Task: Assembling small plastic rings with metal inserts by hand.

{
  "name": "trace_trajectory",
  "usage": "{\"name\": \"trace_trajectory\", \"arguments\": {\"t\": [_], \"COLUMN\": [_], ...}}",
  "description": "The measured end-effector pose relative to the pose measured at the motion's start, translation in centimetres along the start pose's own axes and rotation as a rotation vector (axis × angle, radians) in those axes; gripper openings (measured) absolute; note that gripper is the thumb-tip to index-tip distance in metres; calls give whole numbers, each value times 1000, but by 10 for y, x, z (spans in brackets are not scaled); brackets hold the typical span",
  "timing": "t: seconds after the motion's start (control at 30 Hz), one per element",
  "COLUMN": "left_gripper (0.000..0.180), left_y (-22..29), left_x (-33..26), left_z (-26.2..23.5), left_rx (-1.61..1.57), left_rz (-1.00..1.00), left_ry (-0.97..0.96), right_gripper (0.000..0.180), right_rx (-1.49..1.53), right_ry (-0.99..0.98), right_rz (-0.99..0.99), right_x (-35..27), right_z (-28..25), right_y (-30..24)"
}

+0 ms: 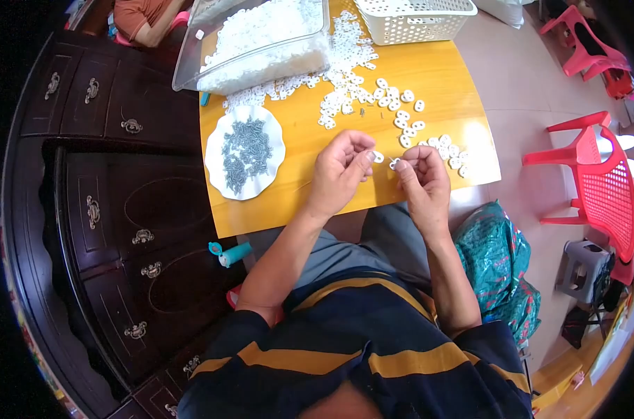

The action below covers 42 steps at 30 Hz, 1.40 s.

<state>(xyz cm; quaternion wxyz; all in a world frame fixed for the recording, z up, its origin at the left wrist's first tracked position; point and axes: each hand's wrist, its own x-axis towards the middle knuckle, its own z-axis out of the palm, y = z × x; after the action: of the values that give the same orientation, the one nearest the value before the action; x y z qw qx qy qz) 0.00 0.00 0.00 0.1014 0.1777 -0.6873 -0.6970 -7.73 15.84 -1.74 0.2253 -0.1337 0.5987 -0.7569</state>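
Fingertips of the left hand [340, 170] pinch a small white ring [378, 157], and the right hand [422, 174] pinches another white ring [394, 163] just beside it. More loose rings [401, 112] lie beyond both grips on the yellow table [296, 140], with a white plate of screws [245, 151] off to the left.

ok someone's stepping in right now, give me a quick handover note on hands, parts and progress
Left hand: pinching a small white ring at its fingertips.
Right hand: pinching another small white piece, close beside the left one.
Parts: loose white rings scattered on the yellow table; more in the clear bin; grey screws on the white plate; white basket at the far edge.
Done: no finished pile can be told apart.
Left: most rings lie untouched.
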Motion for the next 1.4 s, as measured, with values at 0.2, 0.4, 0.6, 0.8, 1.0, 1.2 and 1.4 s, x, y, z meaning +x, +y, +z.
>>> {"name": "trace_trajectory", "arguments": {"t": [0.2,0.4,0.6,0.8,1.0,1.2,1.4], "left_gripper": [11,13,15,13,14,12,8], "left_y": [9,14,23,20,16,17,22], "left_x": [-5,-3,1,4,4,2,-3], "left_z": [-10,-15,-17,-18,-11,-5,2], "left_rx": [-8,126,311,335,197,57,150], "left_rz": [-8,52,192,144,2,-28,45], "left_ry": [35,-26,-123,-189,-172,-126,-81], "right_gripper": [12,12,12,11,11,11,13], "right_rx": [-44,-74,-109,-192,-201,-83,18], "right_ry": [4,-41,-80,-103,-105,-88,-104], "right_rz": [7,20,15,12,-65,22,173], "right_x": [-6,-7,-6,-6,-7,-11,-10], "right_z": [8,8,9,6,10,15,12], "right_y": [-3,-3,-5,-2,-1,-1,-6]}}
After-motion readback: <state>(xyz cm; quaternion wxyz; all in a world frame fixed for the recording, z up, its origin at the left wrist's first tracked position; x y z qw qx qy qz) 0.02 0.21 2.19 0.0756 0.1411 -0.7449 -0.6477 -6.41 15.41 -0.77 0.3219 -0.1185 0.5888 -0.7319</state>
